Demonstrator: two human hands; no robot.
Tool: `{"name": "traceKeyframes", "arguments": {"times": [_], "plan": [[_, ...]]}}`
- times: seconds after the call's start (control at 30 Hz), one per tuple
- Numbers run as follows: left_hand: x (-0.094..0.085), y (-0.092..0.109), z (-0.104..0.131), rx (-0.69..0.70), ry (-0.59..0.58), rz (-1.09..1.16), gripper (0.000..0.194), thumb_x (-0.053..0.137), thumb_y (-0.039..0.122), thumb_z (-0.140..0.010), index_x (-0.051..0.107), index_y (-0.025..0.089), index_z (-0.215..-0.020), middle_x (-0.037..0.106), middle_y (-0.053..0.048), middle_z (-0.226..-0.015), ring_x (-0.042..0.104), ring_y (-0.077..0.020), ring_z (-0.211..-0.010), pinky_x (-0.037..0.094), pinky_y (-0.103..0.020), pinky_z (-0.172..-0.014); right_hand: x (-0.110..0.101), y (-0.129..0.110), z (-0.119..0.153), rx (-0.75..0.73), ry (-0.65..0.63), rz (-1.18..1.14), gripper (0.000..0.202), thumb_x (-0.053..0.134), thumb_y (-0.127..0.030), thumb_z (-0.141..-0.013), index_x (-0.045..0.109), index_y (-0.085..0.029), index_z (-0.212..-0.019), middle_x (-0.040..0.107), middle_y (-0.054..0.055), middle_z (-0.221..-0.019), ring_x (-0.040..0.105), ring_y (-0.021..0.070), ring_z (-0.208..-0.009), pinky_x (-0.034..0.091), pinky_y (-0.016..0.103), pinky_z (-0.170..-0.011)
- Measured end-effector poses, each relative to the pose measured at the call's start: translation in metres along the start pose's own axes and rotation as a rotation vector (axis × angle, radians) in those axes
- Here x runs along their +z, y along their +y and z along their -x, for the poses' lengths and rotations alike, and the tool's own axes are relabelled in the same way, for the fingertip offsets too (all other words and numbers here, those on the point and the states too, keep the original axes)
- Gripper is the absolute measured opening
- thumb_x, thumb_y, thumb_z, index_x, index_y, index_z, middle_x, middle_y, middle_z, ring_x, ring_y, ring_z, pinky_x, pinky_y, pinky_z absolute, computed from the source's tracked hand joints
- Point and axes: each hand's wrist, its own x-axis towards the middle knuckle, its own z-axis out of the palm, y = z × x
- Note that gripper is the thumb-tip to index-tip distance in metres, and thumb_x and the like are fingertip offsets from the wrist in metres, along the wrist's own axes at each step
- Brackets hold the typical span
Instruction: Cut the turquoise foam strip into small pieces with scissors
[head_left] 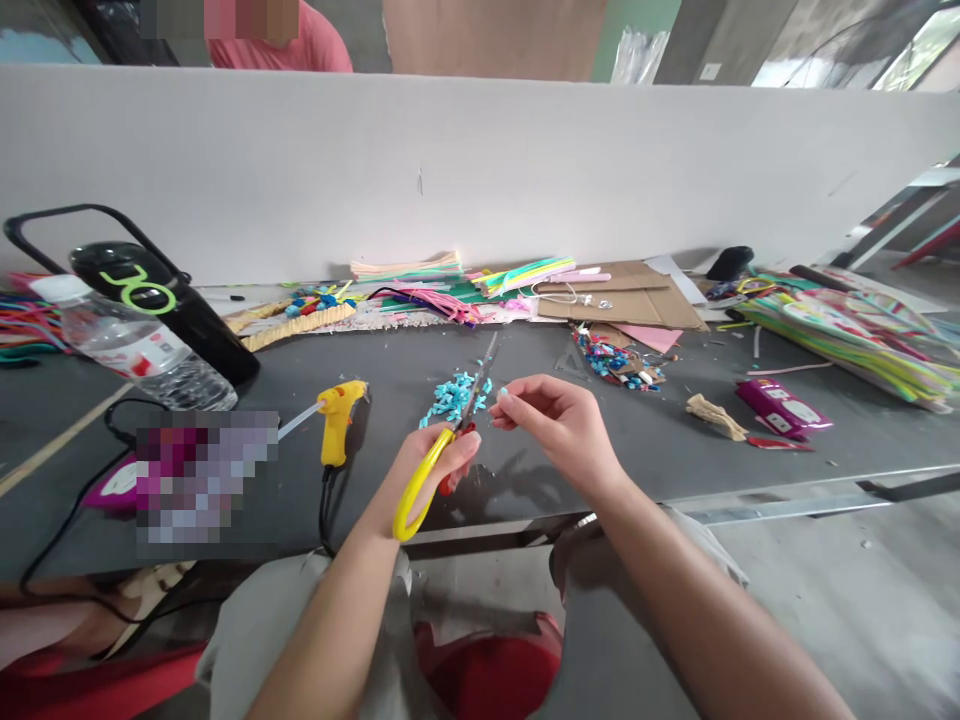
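Note:
My left hand (453, 458) is closed around a pair of scissors (417, 488) with a yellow handle loop. The metal blades point away from me, over a small heap of light blue pieces (452, 396) on the grey table. Part of a red handle shows under my left fingers. To the right of the blades, my right hand (561, 420) is raised with its thumb and fingertips pinched together. Whatever those fingertips hold, if anything, is too small to make out. A yellow hot glue gun (341, 420) lies left of my left hand, with a glue stick sticking out of it.
A plastic water bottle (146, 345) and a black bottle (180, 310) stand at left. Coloured pipe cleaners (855, 345), cardboard (622, 292) and mixed small pieces (615, 362) lie farther back. A purple packet (784, 408) is at right. A white partition (480, 170) closes the back; a person sits beyond.

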Motion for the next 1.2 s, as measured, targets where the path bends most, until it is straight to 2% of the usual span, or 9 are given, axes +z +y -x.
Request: {"name": "traceKeyframes", "arguments": {"times": [0.13,0.3,0.43,0.57,0.9,1.03,1.2], "plan": [[0.013,0.005,0.006,0.009,-0.016,0.104,0.035,0.081,0.044,-0.073,0.057,0.019,-0.078,0.045,0.003,-0.066,0.039,-0.0102,-0.058,0.035,-0.023,-0.053,-0.001,0.0,0.0,-0.041,0.081,0.036,0.023,0.081,-0.04,-0.08,0.073,-0.019,-0.083,0.073,0.002,-0.074,0.067,0.0159,-0.065,0.059,0.032,-0.067],[0.019,0.003,0.009,0.036,-0.03,0.14,0.039,0.085,0.025,-0.067,0.055,0.022,-0.092,0.05,0.002,-0.082,0.045,-0.0098,-0.067,0.044,-0.022,-0.063,-0.004,0.0,0.001,-0.047,0.07,-0.007,0.022,0.078,-0.04,-0.083,0.074,-0.021,-0.094,0.076,0.004,-0.084,0.071,0.0192,-0.078,0.06,0.037,-0.079],[0.021,-0.008,0.006,0.12,0.08,0.067,0.041,0.084,0.019,-0.068,0.055,0.023,-0.097,0.054,0.003,-0.084,0.05,-0.0095,-0.07,0.046,-0.022,-0.068,-0.002,0.003,0.001,-0.065,0.045,-0.077,0.018,0.077,-0.037,-0.085,0.072,-0.022,-0.092,0.075,0.002,-0.082,0.071,0.0183,-0.076,0.06,0.036,-0.078],[0.025,-0.017,0.005,0.194,0.153,-0.052,0.047,0.085,0.009,-0.062,0.057,0.023,-0.097,0.055,0.005,-0.078,0.05,-0.0095,-0.067,0.045,-0.02,-0.065,-0.001,0.006,0.001,-0.081,0.015,-0.144,0.014,0.076,-0.034,-0.087,0.07,-0.022,-0.087,0.071,0.0,-0.077,0.066,0.0154,-0.071,0.056,0.032,-0.075],[0.023,-0.025,0.005,0.237,0.182,-0.104,0.047,0.081,0.007,-0.065,0.056,0.025,-0.1,0.055,0.005,-0.082,0.049,-0.0093,-0.068,0.045,-0.021,-0.065,0.001,0.007,0.005,-0.076,-0.024,-0.231,0.019,0.075,-0.041,-0.087,0.066,-0.025,-0.091,0.066,0.001,-0.085,0.062,0.0171,-0.075,0.055,0.035,-0.077],[0.021,-0.026,0.006,0.244,0.176,-0.104,0.046,0.08,0.01,-0.067,0.055,0.025,-0.103,0.055,0.004,-0.085,0.048,-0.0103,-0.07,0.047,-0.023,-0.067,0.002,0.008,0.005,-0.077,-0.037,-0.266,0.016,0.074,-0.038,-0.088,0.067,-0.025,-0.093,0.066,0.002,-0.087,0.063,0.0174,-0.078,0.056,0.035,-0.078],[0.019,-0.025,0.008,0.252,0.173,-0.146,0.048,0.076,0.005,-0.066,0.055,0.025,-0.104,0.054,0.004,-0.084,0.047,-0.0108,-0.072,0.047,-0.024,-0.07,0.002,0.008,0.005,-0.08,-0.04,-0.336,0.015,0.076,-0.033,-0.087,0.067,-0.023,-0.093,0.067,0.0,-0.086,0.064,0.015,-0.078,0.057,0.033,-0.08]]}}
